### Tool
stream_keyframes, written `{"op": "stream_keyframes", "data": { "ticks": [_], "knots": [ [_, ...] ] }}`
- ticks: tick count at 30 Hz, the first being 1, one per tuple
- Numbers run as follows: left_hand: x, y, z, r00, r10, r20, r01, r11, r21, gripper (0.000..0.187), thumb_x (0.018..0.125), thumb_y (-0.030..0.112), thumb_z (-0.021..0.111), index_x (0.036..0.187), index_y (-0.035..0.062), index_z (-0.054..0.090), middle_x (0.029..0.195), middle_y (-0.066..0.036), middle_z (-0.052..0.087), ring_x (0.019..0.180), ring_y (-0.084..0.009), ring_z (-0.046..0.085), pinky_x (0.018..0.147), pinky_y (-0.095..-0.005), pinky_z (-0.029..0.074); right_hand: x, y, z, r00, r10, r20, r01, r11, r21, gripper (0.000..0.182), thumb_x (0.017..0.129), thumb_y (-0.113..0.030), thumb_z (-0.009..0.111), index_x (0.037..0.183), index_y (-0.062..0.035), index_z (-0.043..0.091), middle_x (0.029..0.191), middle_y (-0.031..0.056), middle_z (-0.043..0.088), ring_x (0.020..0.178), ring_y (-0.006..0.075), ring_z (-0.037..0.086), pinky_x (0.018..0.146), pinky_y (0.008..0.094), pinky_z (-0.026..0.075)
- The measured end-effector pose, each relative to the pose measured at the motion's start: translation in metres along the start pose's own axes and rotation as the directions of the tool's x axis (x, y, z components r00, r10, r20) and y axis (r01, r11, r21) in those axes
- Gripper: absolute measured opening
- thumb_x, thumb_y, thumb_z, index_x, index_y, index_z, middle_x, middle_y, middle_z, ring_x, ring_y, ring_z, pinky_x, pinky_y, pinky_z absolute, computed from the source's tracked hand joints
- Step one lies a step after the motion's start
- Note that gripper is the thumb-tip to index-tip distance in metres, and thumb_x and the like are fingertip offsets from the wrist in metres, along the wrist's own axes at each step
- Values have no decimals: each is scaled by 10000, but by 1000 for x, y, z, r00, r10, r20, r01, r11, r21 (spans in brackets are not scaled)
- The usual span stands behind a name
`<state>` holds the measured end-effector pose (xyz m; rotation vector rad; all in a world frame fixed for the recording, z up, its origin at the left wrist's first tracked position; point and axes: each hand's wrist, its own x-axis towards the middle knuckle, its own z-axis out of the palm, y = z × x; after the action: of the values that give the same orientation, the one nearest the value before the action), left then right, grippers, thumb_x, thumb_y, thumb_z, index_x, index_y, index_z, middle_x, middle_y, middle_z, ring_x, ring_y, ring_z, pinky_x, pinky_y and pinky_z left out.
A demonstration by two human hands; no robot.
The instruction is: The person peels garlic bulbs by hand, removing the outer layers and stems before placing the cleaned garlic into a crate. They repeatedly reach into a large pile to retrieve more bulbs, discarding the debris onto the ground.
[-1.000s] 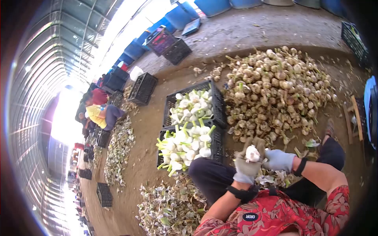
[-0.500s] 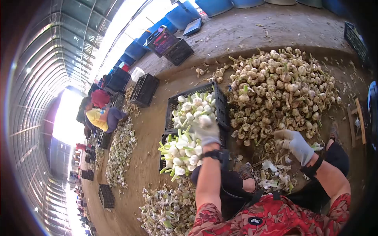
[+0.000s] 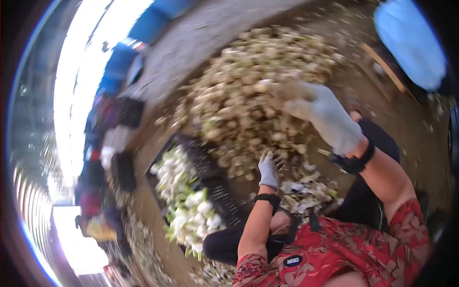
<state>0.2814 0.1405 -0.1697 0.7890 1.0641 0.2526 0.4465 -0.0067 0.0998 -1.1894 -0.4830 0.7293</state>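
Note:
My left hand [image 3: 269, 171], in a pale work glove with dark fingertips, is at the near edge of a big heap of garlic bulbs [image 3: 253, 110]. Its fingers are apart, with nothing seen in them. Higher and to the right, my gloved right hand [image 3: 318, 112] is over the heap, large and blurred. Its fingers look curled; what they hold, if anything, cannot be made out. To the left, a black plastic crate [image 3: 210, 177] is filled with clean white garlic [image 3: 193, 213] with short green stems. Dry peelings [image 3: 306, 191] lie just right of my left hand.
A blue rounded object [image 3: 411, 43] and a wooden bar [image 3: 385, 67] are at upper right. Blue bins [image 3: 117, 67] and dark crates [image 3: 124, 170] line the left. A blurred person in yellow [image 3: 100, 229] is at far left, near more peelings [image 3: 143, 253].
The view has swung and the scene is blurred. My left hand has left the white garlic in the crate and come to the heap's edge. My right hand has risen over the heap.

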Motion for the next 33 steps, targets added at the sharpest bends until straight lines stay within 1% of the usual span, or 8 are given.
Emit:
{"op": "stream_keyframes", "data": {
  "ticks": [2,6,10,16,20,27,30,33],
  "knots": [
    [-6,-47,29,986,-107,126,53,927,372,381,925,144,546,1291,47,514,1023,-130,643,966,-256,631,792,-398,519,-3,-14,-28,984,-84,-159,103,988,117,290,945,-154,550,1168,21,610,914,38,651,736,96,615,620,232,494],
    [-10,-98,72,854,254,453,-514,279,811,301,870,145,606,1157,55,620,1061,-165,636,978,-308,624,848,-391,491,-15,-30,-77,867,-238,-438,306,948,92,273,949,-157,545,1153,13,607,919,58,656,699,112,624,615,237,510],
    [23,-90,135,614,436,658,-732,2,681,345,838,129,610,1181,91,592,1161,-203,567,1007,-393,587,852,-434,486,-34,-40,-104,797,-203,-568,284,957,57,317,935,-158,531,1192,17,590,958,94,661,696,116,606,603,244,480],
    [74,-95,210,751,57,657,-601,-354,717,296,781,118,635,1072,85,589,1097,-187,610,962,-377,613,783,-450,509,-48,-38,-123,798,-133,-588,204,977,56,415,923,-235,590,1240,31,566,978,97,663,678,92,603,583,229,475],
    [82,-136,198,633,-46,773,-677,-516,524,186,800,95,608,984,82,580,1108,-145,532,905,-374,637,743,-453,531,-51,-39,-128,819,-65,-570,173,975,138,400,912,-241,605,1226,7,585,952,84,670,684,95,609,583,233,485],
    [24,-124,83,828,-118,548,-559,-106,822,338,797,75,606,1131,23,613,1039,-208,655,861,-357,666,741,-403,538,-48,-17,-107,959,54,-280,-24,994,107,305,924,-157,592,1186,-2,608,938,56,672,686,74,589,579,203,457],
    [-25,-89,50,927,-74,367,-251,604,756,487,780,103,695,1237,-13,572,1056,-149,682,874,-199,654,769,-307,520,-44,37,-90,987,-153,41,140,720,-680,399,844,-226,665,1197,-48,612,1043,146,680,855,254,667,745,347,518],
    [-69,-43,28,942,100,319,-269,795,543,509,799,78,736,1246,-71,543,1086,-131,655,941,-142,612,812,-265,503,-57,79,-54,935,213,284,184,393,-901,552,773,-445,693,1169,-66,622,1153,170,616,1055,335,607,887,424,489]
  ]
}}
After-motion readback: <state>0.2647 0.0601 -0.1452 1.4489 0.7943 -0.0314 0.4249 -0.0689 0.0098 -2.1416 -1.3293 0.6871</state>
